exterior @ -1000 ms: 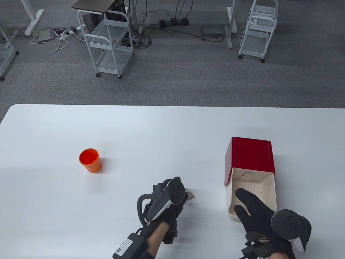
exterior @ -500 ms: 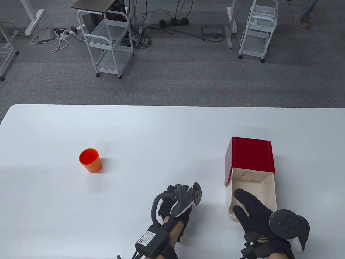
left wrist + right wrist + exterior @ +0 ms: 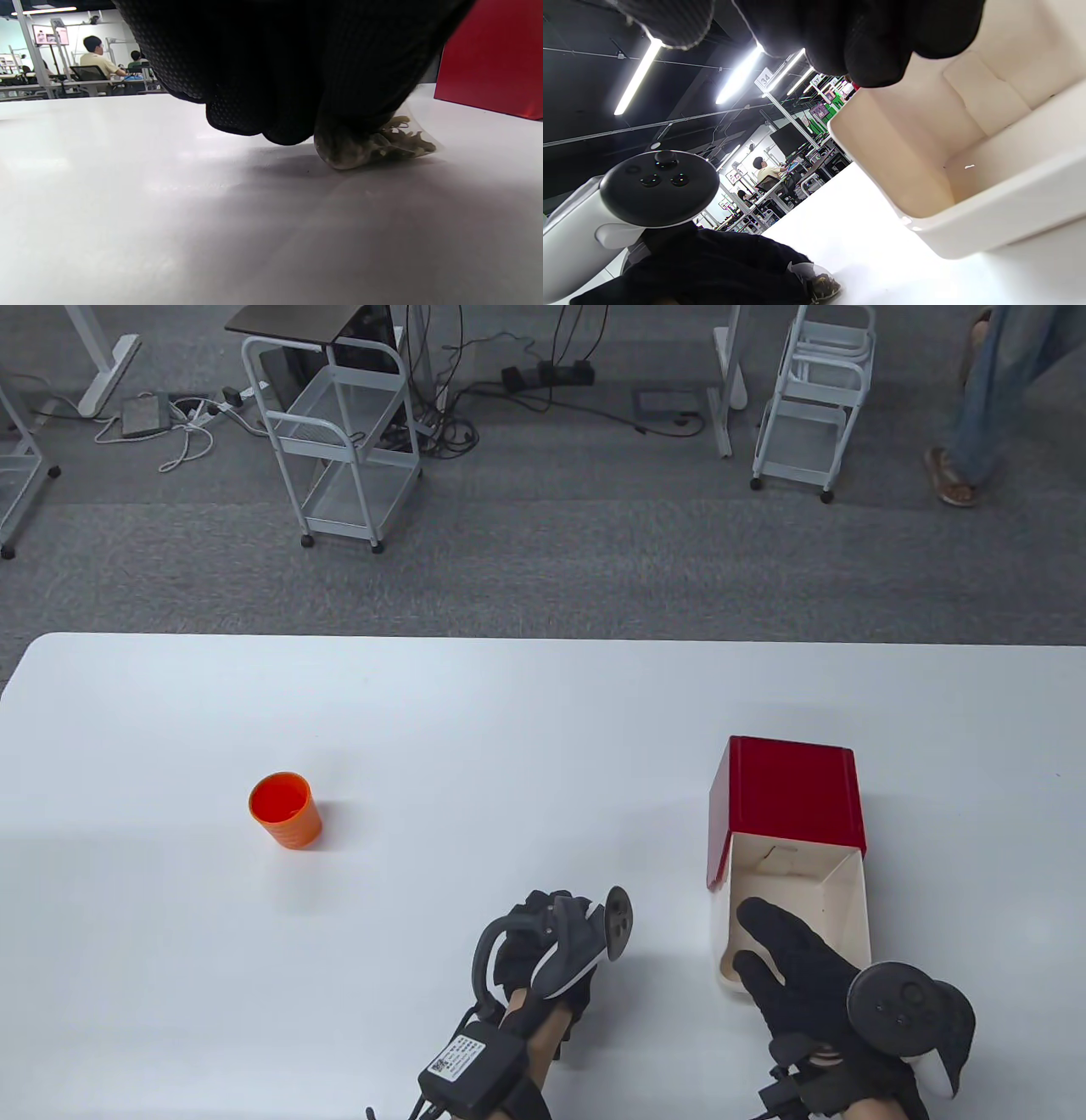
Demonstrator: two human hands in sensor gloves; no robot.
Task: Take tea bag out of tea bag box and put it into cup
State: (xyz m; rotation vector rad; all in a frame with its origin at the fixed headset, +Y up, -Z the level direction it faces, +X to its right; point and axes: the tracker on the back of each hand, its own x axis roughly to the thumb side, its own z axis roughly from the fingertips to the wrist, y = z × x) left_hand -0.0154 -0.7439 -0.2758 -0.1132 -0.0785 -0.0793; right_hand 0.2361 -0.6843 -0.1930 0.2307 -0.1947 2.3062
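Observation:
The tea bag box lies at the table's right, a red sleeve (image 3: 793,793) with its cream tray (image 3: 840,899) drawn out toward me. My right hand (image 3: 755,935) rests on the tray with the fingers spread, and holds nothing. My left hand (image 3: 570,929) is left of the box, low at the table, with its tracker turned on edge. In the left wrist view its fingertips (image 3: 339,148) grip a clear tea bag (image 3: 401,142) of green leaves that touches the table. The tea bag also shows in the right wrist view (image 3: 821,286). The orange cup (image 3: 286,808) stands upright and empty, far left.
The white table (image 3: 509,729) has its far edge at mid-frame. Beyond it on the grey floor stand wire carts (image 3: 344,432), cables, and a person's legs (image 3: 976,407) at the top right.
My left hand has moved a little right and rolled, so its tracker now stands on edge. The tea bag seen beside it earlier is now hidden under it. The right hand stays on the tray.

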